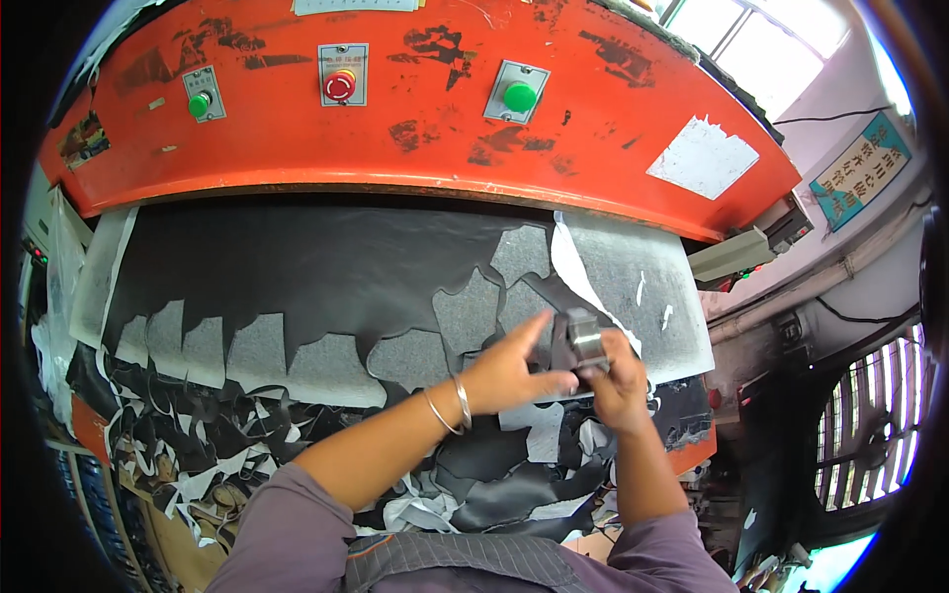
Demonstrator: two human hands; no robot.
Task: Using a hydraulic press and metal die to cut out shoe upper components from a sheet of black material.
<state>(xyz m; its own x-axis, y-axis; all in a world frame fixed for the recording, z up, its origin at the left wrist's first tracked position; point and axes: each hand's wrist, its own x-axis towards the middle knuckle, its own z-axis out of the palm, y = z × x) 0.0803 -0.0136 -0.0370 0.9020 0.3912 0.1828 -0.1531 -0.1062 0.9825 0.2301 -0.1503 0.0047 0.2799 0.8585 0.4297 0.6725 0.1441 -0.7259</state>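
My right hand [620, 383] is closed around a small metal cutting die [585, 339], blurred, with a shiny curved wall. Just left of it, my left hand [506, 368] has its index finger and thumb stretched apart; the thumb tip comes close to the die, and I cannot tell whether it touches. Both hands are over the near right part of a black leather-like sheet [267, 262], which lies on a grey-white cutting board [638, 267]. Curved cutouts along the sheet's near edge let the grey board show through.
Above the board spans an orange press beam [257, 138] with a red button [339, 86] and two green buttons [519, 96]. Black and white offcuts [494, 494] heap along the board's near edge. A barred fan [875, 435] stands at the right.
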